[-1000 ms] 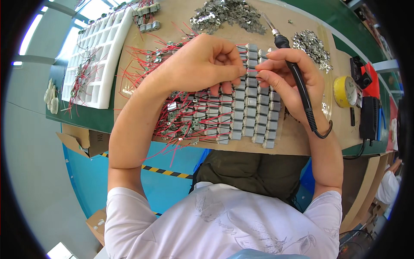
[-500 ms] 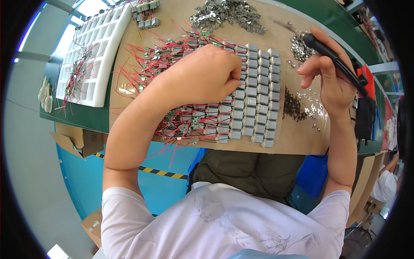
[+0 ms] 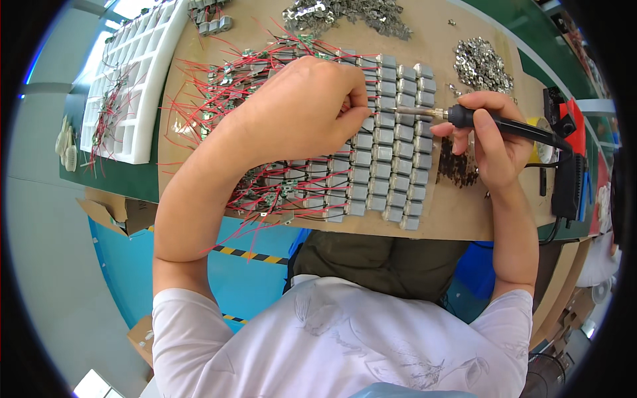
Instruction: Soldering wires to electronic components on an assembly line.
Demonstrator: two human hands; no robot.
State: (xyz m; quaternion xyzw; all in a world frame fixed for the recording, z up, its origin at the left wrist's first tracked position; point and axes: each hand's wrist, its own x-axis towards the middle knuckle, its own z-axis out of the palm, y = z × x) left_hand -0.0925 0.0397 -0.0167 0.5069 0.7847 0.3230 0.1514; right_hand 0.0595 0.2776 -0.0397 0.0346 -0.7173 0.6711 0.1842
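Rows of small grey motors (image 3: 383, 154) stand close together on the brown work board. Red and black wires with small green circuit boards (image 3: 286, 189) run from the motors at the left. My left hand (image 3: 315, 109) is closed in a pinch over the middle of the rows; what its fingertips hold is hidden. A soldering iron (image 3: 461, 117) with a black handle is gripped in my right hand (image 3: 497, 146), at the right of the rows. Its thin metal tip points left over the motors, close to my left fingertips.
Heaps of small metal pieces lie at the far middle (image 3: 352, 14) and far right (image 3: 483, 63). Dark brown bits (image 3: 458, 169) lie under my right hand. A white compartment tray (image 3: 136, 126) with wired parts stands at left. A black box-shaped device (image 3: 567, 189) is at the right edge.
My right hand has brought the soldering iron left and down from the right-hand metal heap to the motors. My left hand stays pinched in nearly the same place.
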